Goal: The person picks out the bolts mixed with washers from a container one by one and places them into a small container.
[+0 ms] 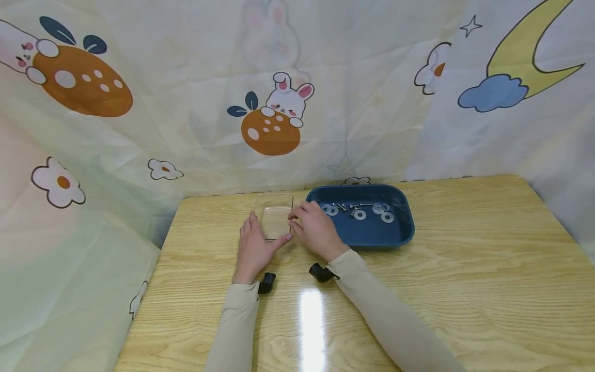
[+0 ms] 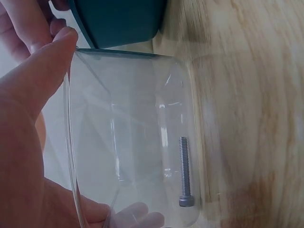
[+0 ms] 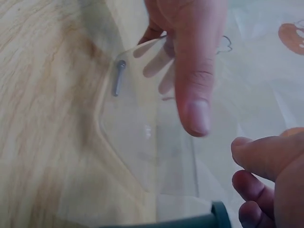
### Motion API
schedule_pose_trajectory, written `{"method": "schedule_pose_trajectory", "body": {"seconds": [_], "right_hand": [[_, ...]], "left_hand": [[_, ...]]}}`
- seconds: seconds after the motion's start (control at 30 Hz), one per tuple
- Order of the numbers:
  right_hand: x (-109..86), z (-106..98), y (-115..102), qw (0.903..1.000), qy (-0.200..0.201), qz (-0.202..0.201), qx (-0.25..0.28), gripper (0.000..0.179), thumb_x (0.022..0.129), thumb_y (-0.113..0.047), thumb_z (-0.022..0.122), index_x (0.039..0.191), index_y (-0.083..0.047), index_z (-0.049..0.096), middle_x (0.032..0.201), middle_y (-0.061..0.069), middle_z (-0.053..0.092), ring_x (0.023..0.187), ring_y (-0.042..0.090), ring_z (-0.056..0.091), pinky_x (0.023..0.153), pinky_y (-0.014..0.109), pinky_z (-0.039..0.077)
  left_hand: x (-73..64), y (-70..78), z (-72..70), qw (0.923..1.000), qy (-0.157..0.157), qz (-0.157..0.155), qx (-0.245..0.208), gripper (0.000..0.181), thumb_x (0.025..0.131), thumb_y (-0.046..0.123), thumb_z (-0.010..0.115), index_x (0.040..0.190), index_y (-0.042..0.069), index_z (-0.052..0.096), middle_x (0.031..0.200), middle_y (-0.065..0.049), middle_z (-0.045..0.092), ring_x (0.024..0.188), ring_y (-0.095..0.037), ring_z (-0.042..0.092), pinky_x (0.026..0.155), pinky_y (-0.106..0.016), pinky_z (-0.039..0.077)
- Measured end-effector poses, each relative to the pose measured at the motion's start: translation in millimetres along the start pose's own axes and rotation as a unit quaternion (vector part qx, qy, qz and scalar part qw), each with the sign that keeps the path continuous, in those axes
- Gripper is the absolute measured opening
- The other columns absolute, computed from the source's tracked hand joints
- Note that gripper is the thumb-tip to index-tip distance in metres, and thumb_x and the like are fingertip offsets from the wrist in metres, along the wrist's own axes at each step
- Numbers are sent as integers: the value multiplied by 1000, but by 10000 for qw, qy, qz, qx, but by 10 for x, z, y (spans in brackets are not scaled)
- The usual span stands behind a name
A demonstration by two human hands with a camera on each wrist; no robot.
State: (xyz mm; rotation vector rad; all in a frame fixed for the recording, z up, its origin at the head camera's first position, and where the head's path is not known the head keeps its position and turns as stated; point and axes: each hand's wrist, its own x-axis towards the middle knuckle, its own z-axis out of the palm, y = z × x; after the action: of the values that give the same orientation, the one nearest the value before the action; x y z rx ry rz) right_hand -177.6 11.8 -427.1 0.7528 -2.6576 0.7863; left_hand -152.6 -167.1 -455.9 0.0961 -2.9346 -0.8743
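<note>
A clear plastic box (image 1: 275,217) with an open top stands on the table, left of the blue tray. Inside it, on the bottom, lies one socket-head bolt (image 2: 185,172), also visible through the wall in the right wrist view. My left hand (image 1: 255,247) holds the box, thumb across its near side and fingers along the left wall. Just past the box's right rim, my right hand (image 1: 318,230) hovers between box and tray. Its thumb (image 3: 259,154) and curled fingers (image 3: 251,187) show nothing between them in the right wrist view.
The dark blue tray (image 1: 372,238) holds several flat washers (image 1: 388,217) and several bolts (image 1: 343,207). Behind the wooden table (image 1: 483,268) hangs a printed curtain (image 1: 200,103). A black wrist camera (image 1: 321,273) is worn on each arm.
</note>
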Motion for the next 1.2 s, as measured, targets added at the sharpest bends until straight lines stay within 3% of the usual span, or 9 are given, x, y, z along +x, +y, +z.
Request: {"method": "schedule_pose_trajectory", "body": {"seconds": [0.67, 1.2], "right_hand": [[-177, -239, 194, 9982, 462, 279, 244, 16, 88, -24, 65, 99, -13, 68, 95, 1, 57, 85, 17, 47, 67, 30, 45], [-269, -349, 315, 9950, 475, 779, 414, 20, 90, -29, 62, 102, -15, 67, 96, 1, 57, 87, 17, 47, 69, 31, 44]], "left_hand": [[-10, -17, -3, 10000, -76, -29, -48, 125, 65, 74, 63, 147, -2, 7, 146, -23, 21, 132, -37, 21, 104, -47, 27], [6, -3, 5, 10000, -63, -42, -51, 125, 64, 73, 64, 147, -2, 7, 146, -23, 21, 132, -36, 21, 105, -47, 25]]}}
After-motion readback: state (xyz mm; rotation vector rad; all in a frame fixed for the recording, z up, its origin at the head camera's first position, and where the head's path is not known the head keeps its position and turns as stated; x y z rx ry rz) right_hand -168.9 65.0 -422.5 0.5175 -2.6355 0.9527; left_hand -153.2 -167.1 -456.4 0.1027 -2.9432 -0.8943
